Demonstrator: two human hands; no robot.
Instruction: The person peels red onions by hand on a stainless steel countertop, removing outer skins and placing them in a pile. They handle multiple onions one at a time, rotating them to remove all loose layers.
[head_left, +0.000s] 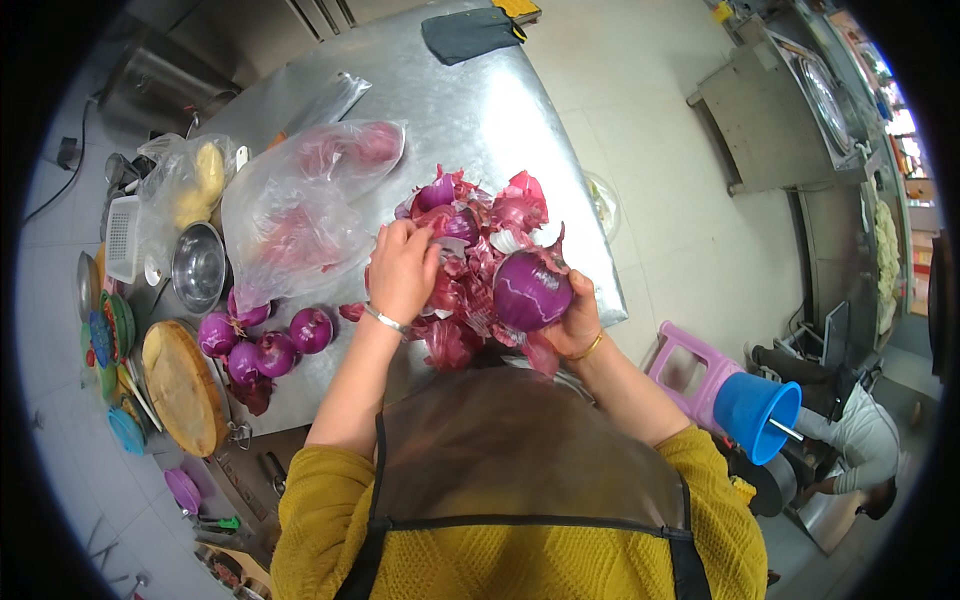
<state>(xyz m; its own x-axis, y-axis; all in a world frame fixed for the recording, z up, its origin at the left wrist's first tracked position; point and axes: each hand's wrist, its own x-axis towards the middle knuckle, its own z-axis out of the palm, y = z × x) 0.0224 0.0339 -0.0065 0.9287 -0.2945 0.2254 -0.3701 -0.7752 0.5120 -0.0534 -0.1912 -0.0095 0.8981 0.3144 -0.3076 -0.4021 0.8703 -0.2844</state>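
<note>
My right hand (579, 321) is shut on a large red onion (531, 291), gripping it from the right side. The onion's outer skin is off over most of its glossy purple surface, with dry papery skin at its top end. My left hand (403, 268) rests at the left edge of a heap of red onion skins (465, 281), thumb apart from the fingers, with no object visible in its grasp. Several peeled red onions (275, 352) lie together left of my left arm. A clear plastic bag (300, 217) with more red onions lies beyond them.
The steel table (517, 112) bears a dark cloth (472, 35) at its far end. At left are a metal bowl (199, 267), a bag of peeled potatoes (201, 184) and a round wooden chopping board (182, 386). A blue bucket (750, 412) and pink stool (686, 367) stand right; another person (862, 435) bends beyond.
</note>
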